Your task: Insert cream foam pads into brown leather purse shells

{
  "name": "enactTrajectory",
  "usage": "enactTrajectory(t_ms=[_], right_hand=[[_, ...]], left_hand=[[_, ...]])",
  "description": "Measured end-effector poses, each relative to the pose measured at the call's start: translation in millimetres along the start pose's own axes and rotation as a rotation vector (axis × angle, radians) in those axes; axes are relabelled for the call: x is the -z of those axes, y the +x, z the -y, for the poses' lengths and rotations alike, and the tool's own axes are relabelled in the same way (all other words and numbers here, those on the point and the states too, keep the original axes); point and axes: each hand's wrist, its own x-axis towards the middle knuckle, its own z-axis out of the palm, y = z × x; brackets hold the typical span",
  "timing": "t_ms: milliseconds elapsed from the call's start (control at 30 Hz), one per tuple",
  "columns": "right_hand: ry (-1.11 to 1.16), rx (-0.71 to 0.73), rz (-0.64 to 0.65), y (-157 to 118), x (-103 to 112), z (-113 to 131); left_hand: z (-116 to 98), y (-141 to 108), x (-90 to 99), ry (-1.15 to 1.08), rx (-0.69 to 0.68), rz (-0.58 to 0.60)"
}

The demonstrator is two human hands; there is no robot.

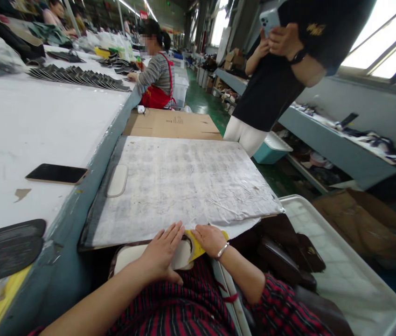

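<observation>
On a cream, round-cornered piece (pixel 131 257) with a dark brown border, my left hand (pixel 164 249) lies flat with its fingers stretched out. The piece rests over my lap at the near edge of the white-covered board (pixel 184 182). My right hand (pixel 211 240), with a silver bracelet at the wrist, curls its fingers over a yellow, curved-edged piece (pixel 197 251) beside the left fingertips. Part of the yellow piece is hidden under that hand. A small cream rounded panel (pixel 117 180) lies on the board's left side.
A phone (pixel 58 173) and dark sole-shaped pieces (pixel 9 247) lie on the white table at left. Cardboard (pixel 173 123) extends beyond the board. Brown leather bags (pixel 288 256) fill part of a white bin (pixel 355 270) at right. One person (pixel 271 70) stands ahead; a co-worker (pixel 157 70) sits farther back.
</observation>
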Motion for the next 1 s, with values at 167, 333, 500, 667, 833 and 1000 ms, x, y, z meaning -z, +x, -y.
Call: enactTrajectory(t_ms=[167, 333, 500, 667, 833, 1000], right_hand=[[-0.013, 0.033, -0.025, -4.9, -8.7, 3.8], [-0.001, 0.106, 0.017, -3.4, -4.7, 0.5], [-0.015, 0.080, -0.012, -20.4, -2.5, -8.8], [-0.057, -0.036, -0.136, -44.1, -18.4, 8.0], [-0.074, -0.130, -0.190, -45.7, -24.5, 23.7], [-0.081, -0.228, -0.322, -40.7, -41.2, 33.0]], left_hand=[[-1.8, -0.6, -0.8, -0.016, 0.004, -0.009], [-3.4, -7.5, -4.3, -0.047, -0.024, -0.073], [4.0, -10.9, 0.4, -0.143, -0.063, -0.103], [-1.6, -8.8, 1.8, -0.151, -0.086, -0.070], [-13.5, -5.0, -8.2, -0.032, -0.039, -0.136], [-7.2, 0.6, -8.4, -0.076, -0.058, -0.152]])
